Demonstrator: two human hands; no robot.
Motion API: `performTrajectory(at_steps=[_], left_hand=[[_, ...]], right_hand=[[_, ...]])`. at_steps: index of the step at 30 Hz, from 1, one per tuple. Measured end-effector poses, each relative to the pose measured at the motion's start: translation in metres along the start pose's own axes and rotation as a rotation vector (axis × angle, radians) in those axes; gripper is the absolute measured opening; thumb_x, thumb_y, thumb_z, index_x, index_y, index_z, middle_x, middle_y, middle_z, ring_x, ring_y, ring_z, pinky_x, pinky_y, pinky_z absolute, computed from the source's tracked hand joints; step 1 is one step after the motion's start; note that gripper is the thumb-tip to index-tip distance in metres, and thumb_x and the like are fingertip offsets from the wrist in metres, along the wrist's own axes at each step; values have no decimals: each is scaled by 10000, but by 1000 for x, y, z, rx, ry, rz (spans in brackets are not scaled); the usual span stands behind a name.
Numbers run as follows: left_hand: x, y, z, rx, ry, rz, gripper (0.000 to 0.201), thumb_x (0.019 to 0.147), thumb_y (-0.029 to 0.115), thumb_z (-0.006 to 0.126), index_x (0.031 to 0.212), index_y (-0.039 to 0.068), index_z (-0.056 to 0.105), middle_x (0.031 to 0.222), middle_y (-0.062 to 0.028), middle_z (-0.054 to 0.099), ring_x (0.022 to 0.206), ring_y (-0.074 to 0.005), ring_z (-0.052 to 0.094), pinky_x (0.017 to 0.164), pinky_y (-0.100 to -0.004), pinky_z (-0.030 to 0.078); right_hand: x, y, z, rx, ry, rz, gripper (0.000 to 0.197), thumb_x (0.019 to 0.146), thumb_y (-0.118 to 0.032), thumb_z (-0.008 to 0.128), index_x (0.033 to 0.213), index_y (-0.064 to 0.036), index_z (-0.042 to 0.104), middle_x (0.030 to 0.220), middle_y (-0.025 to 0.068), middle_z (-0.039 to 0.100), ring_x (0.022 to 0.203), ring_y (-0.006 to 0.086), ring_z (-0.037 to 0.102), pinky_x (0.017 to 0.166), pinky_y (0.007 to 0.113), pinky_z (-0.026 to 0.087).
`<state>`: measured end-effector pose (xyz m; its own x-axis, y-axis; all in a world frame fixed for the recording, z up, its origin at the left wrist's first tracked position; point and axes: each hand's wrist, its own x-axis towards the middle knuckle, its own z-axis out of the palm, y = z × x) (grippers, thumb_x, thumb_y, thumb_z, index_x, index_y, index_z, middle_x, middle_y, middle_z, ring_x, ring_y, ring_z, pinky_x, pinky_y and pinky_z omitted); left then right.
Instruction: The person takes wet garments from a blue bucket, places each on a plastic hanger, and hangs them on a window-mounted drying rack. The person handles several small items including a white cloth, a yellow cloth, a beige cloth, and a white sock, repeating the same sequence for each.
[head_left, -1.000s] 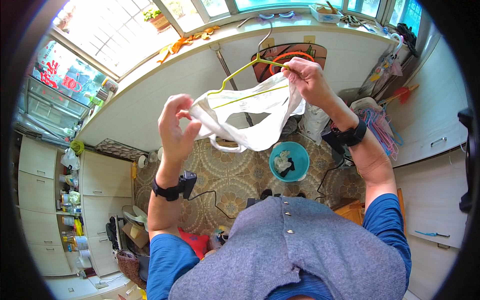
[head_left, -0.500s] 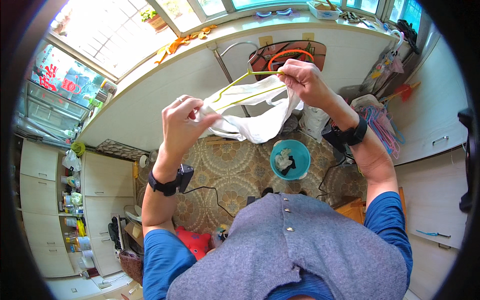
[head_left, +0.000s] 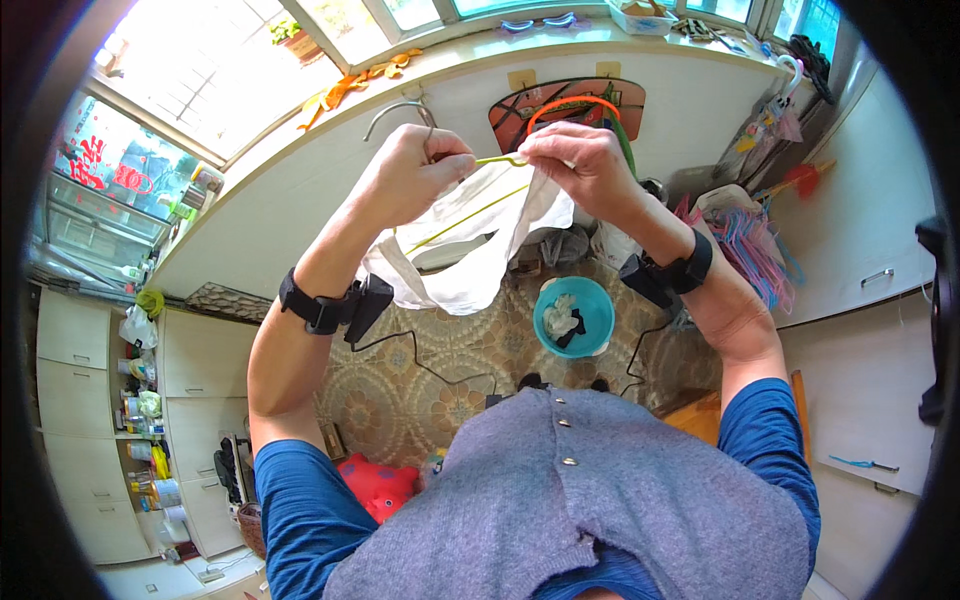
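Note:
A white sleeveless garment (head_left: pixel 468 283), which looks like a tank top, hangs in front of me on a thin yellow-green clothes hanger (head_left: pixel 498 160). My left hand (head_left: pixel 408 178) is closed on the hanger's upper part, its fingertips pinched together near the neck. The hook is mostly hidden there. Close by on the right, my right hand (head_left: pixel 578 165) pinches the hanger's shoulder along with a strap of the garment. Through the neck opening the hanger's lower bar shows. Below, on the floor, a turquoise basin (head_left: pixel 604 310) holds some white and black cloth (head_left: pixel 562 316).
Pink and blue hangers (head_left: pixel 745 250) bunch up at the right by a cabinet (head_left: pixel 840 250). A windowsill (head_left: pixel 440 62) with orange peels (head_left: pixel 345 92) runs along the back wall. A red folded board (head_left: pixel 630 100) leans there. A red stuffed toy (head_left: pixel 378 485) lies at lower left.
My left hand has moved up and right, from the garment's left side to the hanger near its neck. The garment hangs lower and further left. My right hand has shifted slightly left.

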<state>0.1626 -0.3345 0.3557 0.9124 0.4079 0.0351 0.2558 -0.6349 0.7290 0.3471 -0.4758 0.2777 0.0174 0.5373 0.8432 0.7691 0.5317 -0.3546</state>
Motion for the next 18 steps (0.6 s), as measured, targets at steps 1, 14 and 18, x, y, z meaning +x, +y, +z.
performTrajectory(at_steps=[1, 14, 18], left_hand=[[0, -1, 0, 28, 21, -1, 181, 858, 137, 620, 860, -35, 678, 612, 19, 524, 561, -49, 429, 501, -246, 373], [0, 10, 0, -134, -25, 28, 191, 859, 120, 625, 972, -28, 667, 757, -4, 619, 593, -55, 510, 522, -222, 422], [6, 11, -8, -383, -291, -7, 371, 861, 86, 621, 1218, -3, 576, 1010, -65, 639, 589, -73, 563, 468, -200, 430]], right_hand=[[-1, -1, -3, -14, 24, 23, 162, 802, -13, 695, 961, 6, 674, 887, 127, 680, 797, 244, 660, 744, 313, 533], [26, 16, -15, 184, -461, 297, 145, 883, -122, 641, 925, 16, 627, 805, 76, 602, 755, 158, 577, 714, 284, 474], [19, 13, -8, 126, -333, 257, 139, 848, -103, 688, 881, 13, 619, 752, 46, 590, 702, 102, 555, 661, 257, 467]])
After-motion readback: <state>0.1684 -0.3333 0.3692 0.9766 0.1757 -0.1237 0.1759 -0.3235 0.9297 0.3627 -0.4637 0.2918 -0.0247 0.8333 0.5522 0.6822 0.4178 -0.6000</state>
